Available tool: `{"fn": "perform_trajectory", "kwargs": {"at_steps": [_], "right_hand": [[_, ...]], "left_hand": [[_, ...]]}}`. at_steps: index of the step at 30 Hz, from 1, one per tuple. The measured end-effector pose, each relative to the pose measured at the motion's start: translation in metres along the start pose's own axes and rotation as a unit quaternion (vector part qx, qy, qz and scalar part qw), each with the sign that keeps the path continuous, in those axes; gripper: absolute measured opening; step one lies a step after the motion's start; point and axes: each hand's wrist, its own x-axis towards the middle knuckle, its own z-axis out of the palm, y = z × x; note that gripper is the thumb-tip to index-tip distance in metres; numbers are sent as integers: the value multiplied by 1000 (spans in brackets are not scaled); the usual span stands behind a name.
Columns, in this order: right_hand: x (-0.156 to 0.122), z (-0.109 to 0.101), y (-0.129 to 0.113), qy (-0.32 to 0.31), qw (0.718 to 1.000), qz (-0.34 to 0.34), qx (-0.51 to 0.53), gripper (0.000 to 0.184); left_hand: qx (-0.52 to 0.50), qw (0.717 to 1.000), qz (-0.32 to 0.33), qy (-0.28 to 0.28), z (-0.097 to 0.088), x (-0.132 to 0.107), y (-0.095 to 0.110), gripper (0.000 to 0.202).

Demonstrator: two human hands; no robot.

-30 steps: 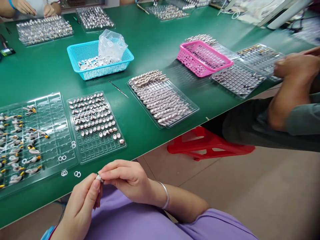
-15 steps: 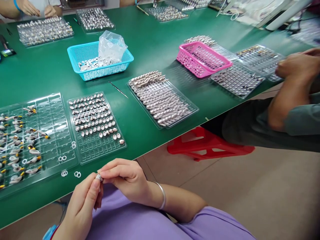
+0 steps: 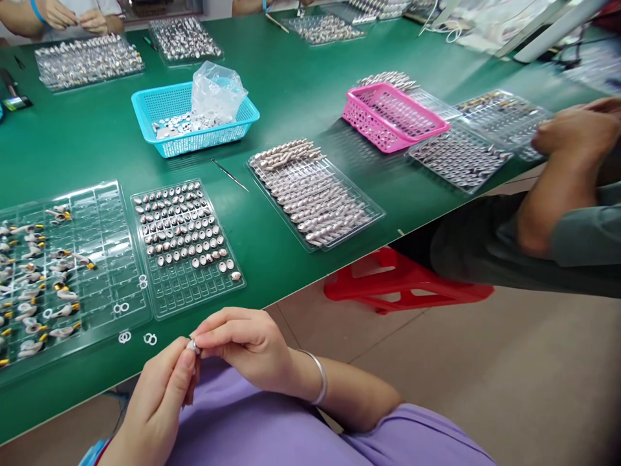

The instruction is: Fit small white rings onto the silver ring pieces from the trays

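The left hand [image 3: 158, 391] is pinching a small pale piece [image 3: 193, 346] between thumb and fingers, and the right hand [image 3: 245, 340] is gripping the same piece from the other side with its fingertips. The piece is sitting between the two hands, in front of the purple shirt [image 3: 262, 417] and just off the near edge of the green desk [image 3: 291, 77]. The fingers are covering much of it, so its finer shape is not showing.

The work is looking partway along: one piece is in the hands, and plenty more are lying close by. The smaller clear tray [image 3: 187, 298] is carrying oval caps [image 3: 177, 223] in its upper rows, thinning out to one lone cap near its lower right corner. The larger clear tray [image 3: 109, 217] beside it is holding white parts with yellow ends [image 3: 65, 310], mostly toward its left side. Which of these are finished and which are waiting, the view is not telling.

White rings [image 3: 150, 338] are lying in loose pairs, some on the desk and some on the larger tray. Farther back, a thin metal tool [image 3: 230, 175] is resting near a blue basket [image 3: 208, 137], where a plastic bag [image 3: 218, 90] is standing among small white bits [image 3: 174, 123].
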Motion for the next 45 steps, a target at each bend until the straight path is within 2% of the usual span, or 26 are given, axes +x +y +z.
{"fn": "perform_trajectory", "kwargs": {"at_steps": [3, 7, 15, 20, 23, 29, 35, 45], "right_hand": [[0, 1, 1, 10, 1000, 16, 19, 10], [0, 0, 0, 3, 1000, -5, 11, 11], [1, -3, -4, -10, 1000, 9, -4, 10], [2, -6, -8, -32, 997, -37, -64, 14], [3, -8, -11, -51, 994, -43, -89, 15], [5, -12, -15, -75, 983, -94, -137, 20], [10, -15, -18, -98, 988, -50, -107, 15], [11, -17, -21, -99, 987, -52, -117, 13]], "left_hand": [[10, 1000, -3, 2, 0, -1, -2, 42], [18, 1000, 0, 5, 1, -1, -3, 42], [66, 997, 38, 19, 3, 1, 3, 41], [42, 999, 13, 6, 0, -3, 0, 42], [19, 1000, 1, -2, 1, -3, -3, 43], [33, 999, 14, 5, 4, -2, 0, 43], [31, 999, 13, 8, 2, -3, 0, 43], [61, 997, 39, 23, 4, 0, 3, 43]]}}
